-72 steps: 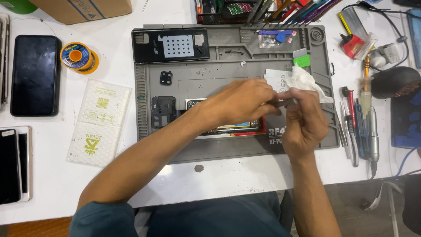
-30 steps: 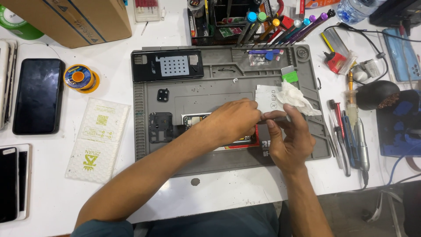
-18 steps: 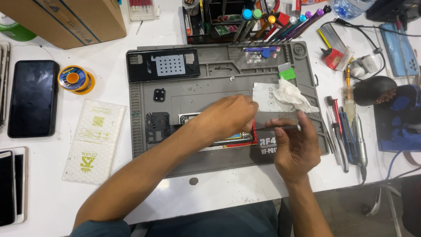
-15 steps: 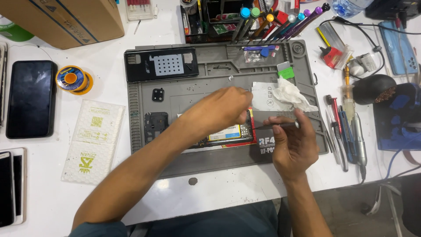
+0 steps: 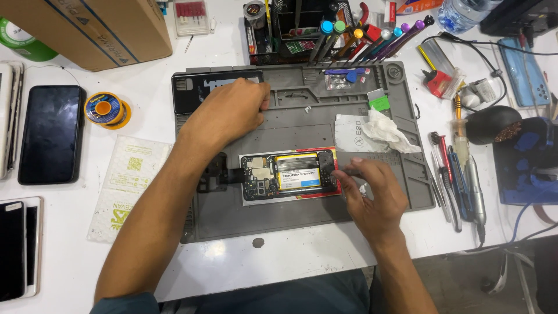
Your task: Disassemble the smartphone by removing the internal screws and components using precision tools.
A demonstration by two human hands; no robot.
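Reaching my left hand (image 5: 229, 113), fingers curled, onto dark panel (image 5: 203, 93) at mat's top; right hand (image 5: 372, 195), loosely spread, steadies opened phone (image 5: 289, 174). Next: firm grip on panel.

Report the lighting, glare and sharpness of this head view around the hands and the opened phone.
Head view: bright, even overhead light; soft shadows under the left hand and right hand; a pale sheen on the white table; the opened phone is sharp, no motion blur; straight edges bow slightly toward the corners.
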